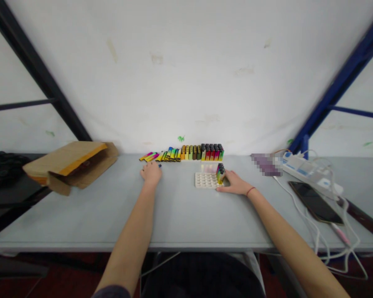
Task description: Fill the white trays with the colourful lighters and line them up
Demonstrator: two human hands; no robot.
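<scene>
A white tray (205,181) with rows of round holes lies on the table. Several small rainbow-coloured tubes with dark tops (220,174), resembling lighters, stand upright along its right end. My right hand (235,183) grips that end, its thumb at the front corner and its fingers behind the tubes. Further left, my left hand (151,172) curls its fingers down near loose tubes (150,157) lying on their sides. The dark blue end of a tube (159,166) sticks out beside its fingers; the remainder is hidden.
Behind the tray, more tubes (211,152) stand packed in rows near the wall. An opened brown cardboard package (71,161) lies at the left. On the right are a phone (316,202), a white power strip (311,171), loose white cables and a blurred purple item (267,164).
</scene>
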